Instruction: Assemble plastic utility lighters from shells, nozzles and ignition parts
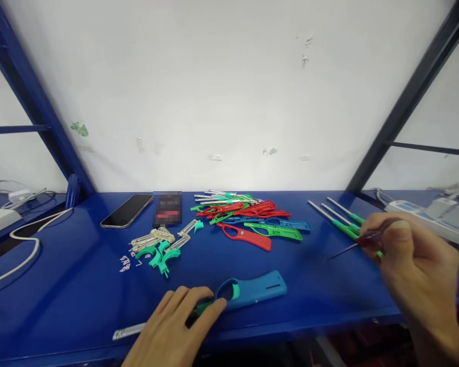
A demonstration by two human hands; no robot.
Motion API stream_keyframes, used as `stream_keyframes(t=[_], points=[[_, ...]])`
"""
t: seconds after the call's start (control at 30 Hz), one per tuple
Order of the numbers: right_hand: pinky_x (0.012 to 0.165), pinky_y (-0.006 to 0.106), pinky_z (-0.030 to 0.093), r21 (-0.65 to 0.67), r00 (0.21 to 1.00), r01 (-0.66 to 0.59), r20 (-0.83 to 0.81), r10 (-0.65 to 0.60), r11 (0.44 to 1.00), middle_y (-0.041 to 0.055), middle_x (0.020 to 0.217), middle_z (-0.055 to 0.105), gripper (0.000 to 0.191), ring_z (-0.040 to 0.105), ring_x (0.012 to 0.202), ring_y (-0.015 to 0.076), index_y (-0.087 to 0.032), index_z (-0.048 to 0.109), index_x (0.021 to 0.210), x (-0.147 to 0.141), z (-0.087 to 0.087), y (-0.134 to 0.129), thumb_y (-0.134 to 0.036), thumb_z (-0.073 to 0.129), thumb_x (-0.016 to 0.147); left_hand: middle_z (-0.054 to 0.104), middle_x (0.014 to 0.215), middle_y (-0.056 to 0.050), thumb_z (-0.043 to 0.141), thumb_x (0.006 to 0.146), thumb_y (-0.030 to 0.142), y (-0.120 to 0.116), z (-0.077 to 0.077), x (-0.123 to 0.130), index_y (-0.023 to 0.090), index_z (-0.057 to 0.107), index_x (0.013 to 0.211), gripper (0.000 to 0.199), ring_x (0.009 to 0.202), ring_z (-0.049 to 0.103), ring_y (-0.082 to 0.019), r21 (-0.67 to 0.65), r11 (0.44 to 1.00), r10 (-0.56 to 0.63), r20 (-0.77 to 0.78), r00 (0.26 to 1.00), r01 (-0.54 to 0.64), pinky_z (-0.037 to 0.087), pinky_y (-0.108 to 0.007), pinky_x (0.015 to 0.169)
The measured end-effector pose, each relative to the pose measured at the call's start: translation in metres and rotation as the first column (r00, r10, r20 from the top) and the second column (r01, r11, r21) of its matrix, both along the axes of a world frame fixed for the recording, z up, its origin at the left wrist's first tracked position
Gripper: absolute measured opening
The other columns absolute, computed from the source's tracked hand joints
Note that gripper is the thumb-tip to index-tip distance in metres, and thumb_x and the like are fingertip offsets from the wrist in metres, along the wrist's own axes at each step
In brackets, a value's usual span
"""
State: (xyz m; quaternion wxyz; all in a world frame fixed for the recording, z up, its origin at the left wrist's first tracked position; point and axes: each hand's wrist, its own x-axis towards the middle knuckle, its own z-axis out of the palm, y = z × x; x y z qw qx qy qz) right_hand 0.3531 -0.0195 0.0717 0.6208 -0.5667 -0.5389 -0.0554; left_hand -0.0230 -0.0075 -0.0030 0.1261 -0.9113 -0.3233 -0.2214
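Note:
Near the front edge lies a blue gas lighter (pixel 257 291) with a green trigger, its metal nozzle (pixel 128 331) pointing left. My left hand (pixel 176 321) grips this lighter where the nozzle meets the body, thumb and fingers curled about it. Off to the right, my right hand (pixel 413 265) is closed on the dark red handle of a screwdriver (pixel 344 251), whose thin shaft points left over the table. Finished-looking lighters with green collars (pixel 344 228) lie just behind the right hand, partly covered by it.
Red, green and blue lighter shells (pixel 248 237) are heaped at the back middle. Left of them are green triggers (pixel 162 255), clear fuel tanks (pixel 153 238), a dark pixelated item (pixel 168 209) and a phone (pixel 128 210). A white cable (pixel 36 244) and a power strip (pixel 424 210) flank the blue table.

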Motion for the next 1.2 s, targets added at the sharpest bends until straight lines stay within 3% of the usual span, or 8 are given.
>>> stream_keyframes(t=[0.13, 0.27, 0.5, 0.7, 0.87, 1.0, 1.1, 1.2], points=[[0.047, 0.030, 0.042, -0.044, 0.970, -0.230, 0.071, 0.233, 0.972, -0.0002, 0.067, 0.059, 0.044, 0.053, 0.053, 0.0175, -0.028, 0.064, 0.085, -0.048, 0.002, 0.014, -0.060, 0.049, 0.111, 0.075, 0.133, -0.001, 0.042, 0.080, -0.007, 0.009, 0.002, -0.013, 0.041, 0.058, 0.155, 0.090, 0.110, 0.075, -0.022, -0.062, 0.996, 0.061, 0.011, 0.998, -0.060, 0.066, -0.037, 0.097], [0.055, 0.027, 0.045, -0.094, 0.937, -0.297, 0.160, 0.309, 0.950, -0.0025, 0.069, 0.063, 0.045, 0.057, 0.053, 0.0136, -0.025, 0.063, 0.085, -0.075, -0.009, 0.030, -0.054, 0.045, 0.114, 0.075, 0.133, -0.002, 0.042, 0.085, -0.005, 0.015, 0.000, -0.012, 0.041, 0.061, 0.153, 0.083, 0.111, 0.074, -0.020, -0.097, 0.995, 0.015, 0.073, 0.997, -0.008, 0.065, -0.030, 0.098], [0.056, 0.027, 0.045, -0.095, 0.952, -0.273, 0.116, 0.283, 0.957, -0.0044, 0.068, 0.061, 0.038, 0.059, 0.053, 0.0138, -0.026, 0.062, 0.089, -0.075, -0.014, 0.032, -0.049, 0.046, 0.115, 0.079, 0.121, -0.002, 0.041, 0.087, -0.003, 0.015, 0.011, -0.009, 0.041, 0.067, 0.145, 0.078, 0.099, 0.077, -0.017, -0.045, 0.999, -0.023, 0.154, 0.988, 0.030, 0.067, -0.026, 0.089], [0.055, 0.027, 0.044, -0.066, 0.957, -0.276, 0.067, 0.281, 0.959, -0.0062, 0.064, 0.058, 0.034, 0.058, 0.051, 0.0131, -0.026, 0.061, 0.094, -0.073, -0.019, 0.035, -0.046, 0.044, 0.116, 0.075, 0.130, -0.002, 0.044, 0.089, -0.002, 0.014, 0.007, -0.013, 0.045, 0.061, 0.153, 0.082, 0.106, 0.075, -0.019, -0.123, 0.992, 0.011, 0.132, 0.991, 0.005, 0.066, -0.027, 0.094], [0.056, 0.028, 0.045, -0.067, 0.943, -0.321, 0.066, 0.325, 0.945, -0.0055, 0.067, 0.058, 0.033, 0.056, 0.052, 0.0123, -0.025, 0.060, 0.092, -0.073, -0.021, 0.035, -0.043, 0.045, 0.117, 0.076, 0.127, 0.000, 0.041, 0.090, -0.004, 0.014, 0.007, -0.013, 0.045, 0.063, 0.151, 0.082, 0.104, 0.075, -0.017, -0.093, 0.996, 0.003, 0.162, 0.987, 0.012, 0.066, -0.027, 0.092], [0.065, 0.030, 0.050, -0.050, 0.928, -0.354, 0.107, 0.357, 0.934, -0.0006, 0.084, 0.065, 0.031, 0.063, 0.069, 0.0148, -0.025, 0.064, 0.090, -0.072, -0.017, 0.033, -0.038, 0.051, 0.114, 0.075, 0.129, -0.001, 0.042, 0.092, -0.003, 0.013, 0.010, -0.012, 0.044, 0.060, 0.153, 0.080, 0.106, 0.076, -0.018, -0.107, 0.994, -0.012, 0.125, 0.992, 0.026, 0.067, -0.028, 0.092], [0.077, 0.033, 0.053, -0.067, 0.890, -0.418, 0.172, 0.423, 0.906, 0.0013, 0.097, 0.069, 0.020, 0.067, 0.084, 0.0178, -0.028, 0.075, 0.109, -0.074, -0.015, 0.031, -0.033, 0.056, 0.113, 0.075, 0.130, -0.002, 0.041, 0.093, -0.003, 0.013, 0.011, -0.011, 0.044, 0.054, 0.159, 0.083, 0.106, 0.075, -0.018, -0.103, 0.994, -0.018, 0.121, 0.992, 0.031, 0.068, -0.028, 0.091], [0.084, 0.034, 0.056, -0.011, 0.879, -0.451, 0.166, 0.446, 0.893, -0.0008, 0.100, 0.073, 0.030, 0.070, 0.088, 0.0170, -0.034, 0.069, 0.137, -0.078, -0.019, 0.031, -0.023, 0.059, 0.111, 0.076, 0.126, -0.003, 0.042, 0.094, -0.003, 0.014, 0.012, -0.010, 0.043, 0.053, 0.160, 0.082, 0.103, 0.076, -0.018, -0.088, 0.996, -0.020, 0.139, 0.990, 0.033, 0.069, -0.029, 0.089]])
